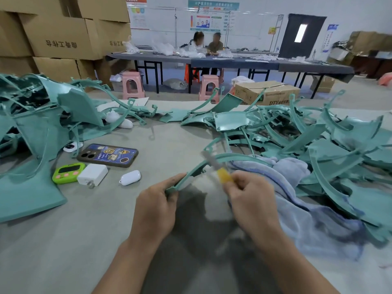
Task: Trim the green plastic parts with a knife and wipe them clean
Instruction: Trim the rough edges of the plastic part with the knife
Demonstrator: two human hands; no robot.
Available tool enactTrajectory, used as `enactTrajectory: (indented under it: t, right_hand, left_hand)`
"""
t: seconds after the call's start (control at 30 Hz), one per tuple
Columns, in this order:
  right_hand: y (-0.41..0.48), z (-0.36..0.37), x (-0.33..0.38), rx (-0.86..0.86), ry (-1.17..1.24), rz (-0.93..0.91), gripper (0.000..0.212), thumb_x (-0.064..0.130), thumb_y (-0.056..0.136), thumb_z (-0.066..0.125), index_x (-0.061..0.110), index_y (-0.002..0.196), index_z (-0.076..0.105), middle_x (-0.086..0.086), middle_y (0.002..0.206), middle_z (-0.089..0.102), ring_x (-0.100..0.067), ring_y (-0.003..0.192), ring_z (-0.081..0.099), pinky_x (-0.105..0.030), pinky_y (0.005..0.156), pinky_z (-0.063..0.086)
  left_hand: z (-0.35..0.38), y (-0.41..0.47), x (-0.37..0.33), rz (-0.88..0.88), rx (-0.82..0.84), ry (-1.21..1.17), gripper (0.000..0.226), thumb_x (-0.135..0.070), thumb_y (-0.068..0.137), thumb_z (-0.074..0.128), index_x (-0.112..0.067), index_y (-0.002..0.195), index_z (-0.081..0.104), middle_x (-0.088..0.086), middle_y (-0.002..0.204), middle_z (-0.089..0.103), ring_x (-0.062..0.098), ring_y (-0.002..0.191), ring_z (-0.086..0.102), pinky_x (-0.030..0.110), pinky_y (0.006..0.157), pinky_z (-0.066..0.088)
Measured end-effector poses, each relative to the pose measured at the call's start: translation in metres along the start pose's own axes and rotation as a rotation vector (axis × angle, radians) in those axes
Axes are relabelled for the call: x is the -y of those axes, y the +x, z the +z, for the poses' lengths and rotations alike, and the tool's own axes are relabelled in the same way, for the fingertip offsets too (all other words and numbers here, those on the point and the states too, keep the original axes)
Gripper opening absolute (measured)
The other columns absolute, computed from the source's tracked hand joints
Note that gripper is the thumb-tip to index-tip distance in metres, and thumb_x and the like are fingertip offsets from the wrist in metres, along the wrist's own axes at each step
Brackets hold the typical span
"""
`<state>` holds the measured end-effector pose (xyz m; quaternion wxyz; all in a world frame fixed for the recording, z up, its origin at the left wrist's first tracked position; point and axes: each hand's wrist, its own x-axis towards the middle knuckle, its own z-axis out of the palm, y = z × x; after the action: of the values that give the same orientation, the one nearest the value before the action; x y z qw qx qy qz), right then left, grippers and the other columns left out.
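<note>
Head view: a thin curved green plastic strip (pixel 198 166) is held just above the grey worktop (pixel 84 240), at the centre. The left hand (pixel 157 206) grips its near end, fingers curled round it. Its far end runs behind a crumpled pale blue towel (pixel 297 209) and is lost there. The right hand (pixel 252 200), just right of the strip, pinches a yellow-handled knife (pixel 222 176). The blade is a grey blur across the strip, and whether it touches cannot be told. Right of the strip and beyond it lies a tangled heap of green plastic parts (pixel 318 134), cut off at the frame edge. Left of the strip sit a white earbud case (pixel 130 177), a white charger block (pixel 92 174), a lime-green timer (pixel 67 172) and a sticker-covered phone (pixel 108 155).
</note>
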<state>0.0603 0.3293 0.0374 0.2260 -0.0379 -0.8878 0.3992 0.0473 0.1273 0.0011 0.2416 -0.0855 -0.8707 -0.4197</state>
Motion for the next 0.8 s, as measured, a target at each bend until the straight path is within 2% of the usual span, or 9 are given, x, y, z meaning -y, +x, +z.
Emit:
enactTrajectory:
  t: [0.07,0.13,0.27,0.37,0.5,0.57,0.63,0.73,0.8]
  right_hand:
    - [0.011,-0.009,-0.009,-0.178,-0.081,0.184,0.034,0.024,0.093,0.065,0.014,0.062,0.057,0.002,0.050,0.055,-0.013,0.052,0.048,-0.031,0.049,0.034]
    - [0.015,-0.015,-0.016,-0.265,-0.055,0.213,0.037,0.023,0.095,0.063,0.008,0.062,0.054,-0.002,0.048,0.051,-0.015,0.050,0.044,-0.029,0.051,0.034]
    - [-0.002,-0.010,0.000,-0.085,0.175,-0.060,0.022,0.024,0.088,0.063,0.015,0.068,0.060,0.003,0.053,0.052,-0.008,0.049,0.040,-0.024,0.050,0.033]
    - [-0.006,-0.002,0.003,0.023,0.164,-0.095,0.018,0.024,0.087,0.065,0.021,0.070,0.062,0.008,0.050,0.051,-0.008,0.047,0.040,-0.020,0.047,0.030]
    - [0.014,-0.012,-0.014,-0.209,0.030,0.157,0.041,0.027,0.098,0.061,0.012,0.060,0.057,0.005,0.047,0.054,-0.013,0.050,0.047,-0.031,0.053,0.037]
    - [0.024,-0.023,-0.025,-0.275,-0.057,0.274,0.041,0.027,0.100,0.057,0.008,0.063,0.060,0.001,0.051,0.057,-0.020,0.057,0.052,-0.038,0.057,0.042]
    - [0.027,-0.028,-0.032,-0.298,-0.086,0.331,0.038,0.025,0.098,0.058,0.007,0.065,0.061,-0.003,0.054,0.059,-0.024,0.060,0.052,-0.038,0.057,0.039]
    - [0.022,-0.024,-0.027,-0.290,0.037,0.197,0.039,0.020,0.095,0.061,0.017,0.057,0.051,0.007,0.046,0.051,-0.014,0.050,0.044,-0.032,0.051,0.031]
    - [0.016,-0.016,-0.019,-0.194,0.122,0.073,0.032,0.020,0.093,0.062,0.024,0.062,0.059,0.012,0.051,0.056,-0.010,0.053,0.050,-0.024,0.051,0.033]
  left_hand:
    - [0.000,0.000,-0.001,-0.018,-0.002,-0.006,0.051,-0.002,0.088,0.065,-0.045,0.116,0.072,-0.043,0.116,0.056,0.000,0.103,0.064,0.003,0.080,0.042]
    - [-0.001,-0.001,-0.002,-0.007,-0.005,-0.016,0.052,-0.001,0.088,0.065,-0.044,0.116,0.073,-0.044,0.116,0.056,-0.001,0.102,0.064,0.000,0.080,0.041]
    - [-0.004,-0.002,-0.008,-0.013,-0.016,-0.017,0.059,-0.001,0.089,0.064,-0.055,0.114,0.066,-0.048,0.116,0.052,-0.002,0.106,0.062,-0.004,0.080,0.037]
    - [-0.006,-0.002,-0.012,-0.014,-0.025,0.008,0.071,-0.004,0.092,0.063,-0.069,0.116,0.047,-0.053,0.111,0.047,0.000,0.104,0.061,0.003,0.078,0.041]
    - [-0.008,-0.002,-0.006,-0.067,-0.074,0.010,0.055,-0.004,0.090,0.064,-0.056,0.110,0.066,-0.043,0.105,0.060,0.001,0.085,0.064,0.006,0.068,0.043]
    - [-0.008,-0.002,-0.006,-0.116,-0.142,0.020,0.055,-0.002,0.087,0.065,-0.054,0.107,0.068,-0.040,0.100,0.058,-0.005,0.071,0.060,0.010,0.063,0.041]
    - [-0.007,-0.003,-0.009,-0.151,-0.189,0.053,0.053,-0.002,0.085,0.065,-0.051,0.105,0.071,-0.038,0.097,0.056,-0.004,0.059,0.056,0.014,0.059,0.038]
    - [-0.007,-0.003,-0.012,-0.177,-0.219,0.108,0.046,-0.008,0.084,0.062,-0.046,0.106,0.075,-0.031,0.087,0.063,0.000,0.052,0.048,0.015,0.056,0.034]
    - [-0.008,-0.003,-0.014,-0.207,-0.214,0.112,0.047,-0.007,0.084,0.063,-0.047,0.107,0.075,-0.038,0.074,0.060,-0.005,0.056,0.049,0.014,0.057,0.033]
